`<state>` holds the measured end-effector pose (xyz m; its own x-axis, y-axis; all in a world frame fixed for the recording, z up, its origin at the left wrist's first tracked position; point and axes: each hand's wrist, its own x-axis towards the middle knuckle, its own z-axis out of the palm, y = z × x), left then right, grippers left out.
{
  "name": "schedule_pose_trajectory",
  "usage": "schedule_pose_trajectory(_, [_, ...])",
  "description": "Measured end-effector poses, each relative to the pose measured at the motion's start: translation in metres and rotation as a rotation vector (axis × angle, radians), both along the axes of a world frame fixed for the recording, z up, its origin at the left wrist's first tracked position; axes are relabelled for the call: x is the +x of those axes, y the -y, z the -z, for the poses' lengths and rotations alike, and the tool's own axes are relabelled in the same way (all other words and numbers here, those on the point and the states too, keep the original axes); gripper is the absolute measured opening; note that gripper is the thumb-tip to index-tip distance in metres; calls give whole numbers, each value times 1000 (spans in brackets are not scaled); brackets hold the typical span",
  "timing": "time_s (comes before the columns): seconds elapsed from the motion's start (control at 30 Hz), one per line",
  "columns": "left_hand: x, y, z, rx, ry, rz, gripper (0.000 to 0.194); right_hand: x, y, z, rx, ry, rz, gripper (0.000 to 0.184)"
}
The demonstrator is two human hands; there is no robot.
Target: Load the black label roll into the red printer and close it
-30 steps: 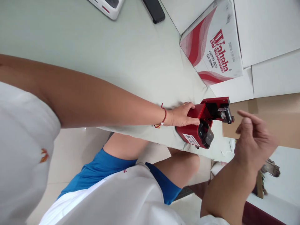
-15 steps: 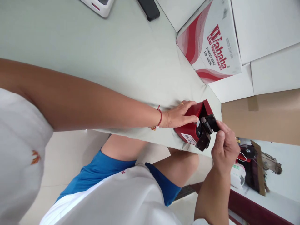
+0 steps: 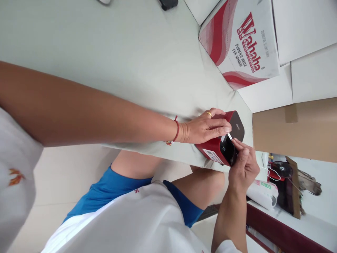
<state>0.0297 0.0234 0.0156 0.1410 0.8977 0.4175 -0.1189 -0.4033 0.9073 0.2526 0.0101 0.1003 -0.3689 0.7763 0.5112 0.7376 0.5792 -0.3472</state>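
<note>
A small red label printer (image 3: 209,147) with a dark grey end face sits at the table's edge, a white sticker on its side. My left hand (image 3: 206,128) lies across its red body with fingers curled round it, the fingertips by the opening. A thin white strip (image 3: 230,136) shows at this opening, between the fingertips of both hands. My right hand (image 3: 243,161) has thumb and fingers closed at the strip's end, next to a glossy black part (image 3: 228,151). The right palm and fingers partly hide that part.
A Wahaha water carton (image 3: 242,45) stands beyond the printer, with white boxes (image 3: 310,28) and a brown cardboard panel (image 3: 295,130) beside it. A black object (image 3: 168,3) lies at the top edge. A white packet (image 3: 263,193) and a small fan (image 3: 281,169) are at the right.
The printer's black cover, which my right hand held raised, has swung down, and its dark end face now shows. My right hand has moved left, to the white strip. The view has shifted slightly.
</note>
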Motion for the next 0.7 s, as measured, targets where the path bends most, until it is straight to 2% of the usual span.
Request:
schedule_pose_trajectory(0.1, [3,-4,3,-40,50,24,28,1,-1,4,9,14,-13,39])
schedule_pose_trajectory(0.23, [5,-4,2,-127,108,65,35,2,7,15,75,14,-24,32])
schedule_pose_trajectory(0.37, [4,1,-4,-306,189,88,63,3,34,28,201,25,-22,30])
schedule_pose_trajectory(0.47, [4,4,-7,-482,296,142,79,8,53,32,264,107,-106,41])
schedule_pose_trajectory(0.57, [5,4,-10,-530,337,155,74,13,59,31,257,175,-150,52])
schedule_pose_trajectory(0.7, [2,3,-14,-554,328,143,73,13,55,31,234,131,-128,48])
